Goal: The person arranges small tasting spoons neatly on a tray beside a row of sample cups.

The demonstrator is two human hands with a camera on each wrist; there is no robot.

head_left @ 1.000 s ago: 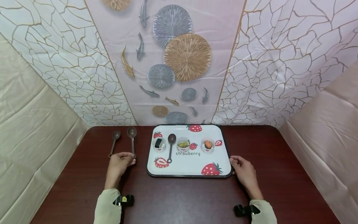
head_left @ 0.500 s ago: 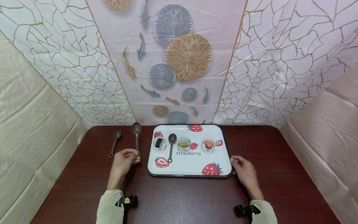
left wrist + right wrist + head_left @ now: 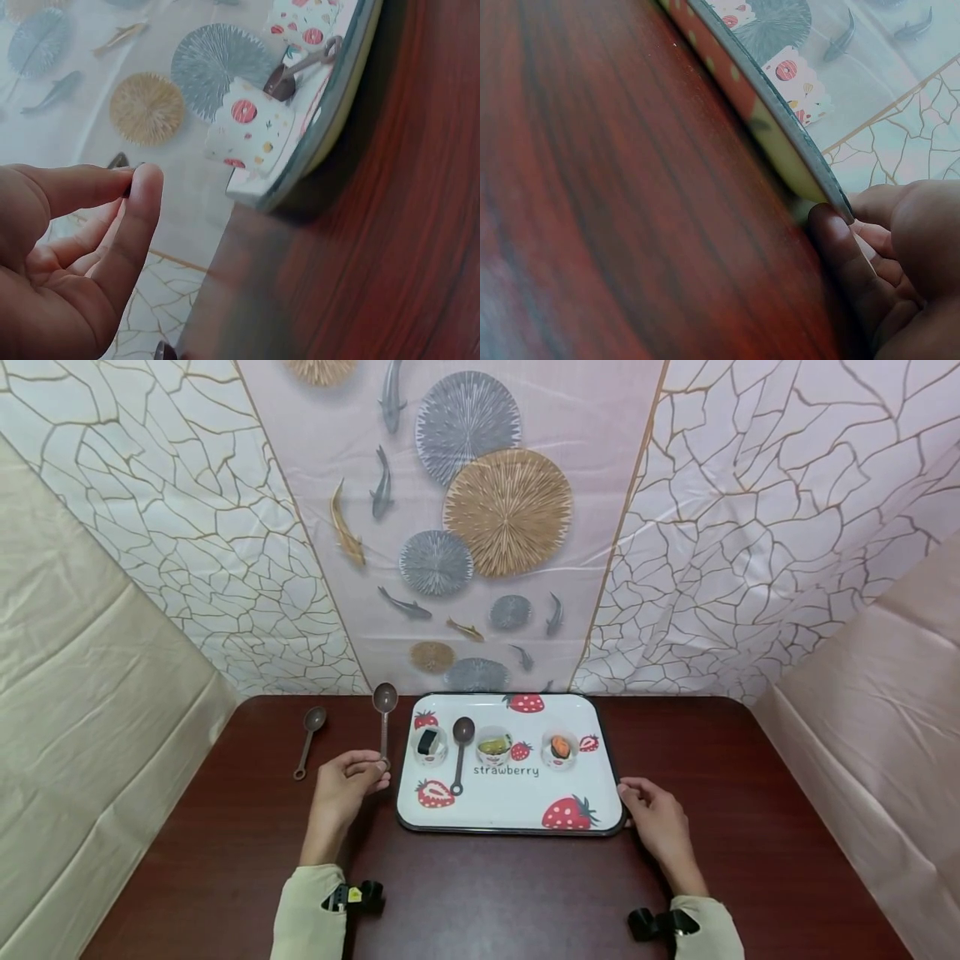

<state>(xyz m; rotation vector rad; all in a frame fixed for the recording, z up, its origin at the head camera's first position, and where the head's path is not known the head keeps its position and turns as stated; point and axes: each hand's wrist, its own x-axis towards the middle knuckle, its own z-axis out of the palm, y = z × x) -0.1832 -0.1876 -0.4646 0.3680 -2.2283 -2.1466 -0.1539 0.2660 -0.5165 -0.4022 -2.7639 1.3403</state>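
My left hand [image 3: 345,789] pinches the ring end of a dark brown measuring spoon [image 3: 385,718] between thumb and forefinger. The spoon is up off the table just left of the tray, bowl pointing away; in the left wrist view the fingertips mostly hide it. A white tray [image 3: 495,810] with strawberry prints and a dark rim lies in the middle. At its right edge my right hand [image 3: 656,822] grips the rim, which in the right wrist view runs between thumb [image 3: 832,229] and fingers. On the tray lies another brown spoon [image 3: 459,756], between two paper cups.
Three small paper cups hold sushi-like pieces: a black-and-white one [image 3: 428,745], a yellow-green one [image 3: 493,748] and an orange-topped one [image 3: 559,750]. A smaller brown spoon [image 3: 307,743] lies on the dark red table [image 3: 495,893] at left. Patterned cloth [image 3: 465,635] hangs behind.
My left hand has moved right with the measuring spoon, from near the small spoon toward the tray's left edge, and lifted it. The right hand and tray have stayed in place.
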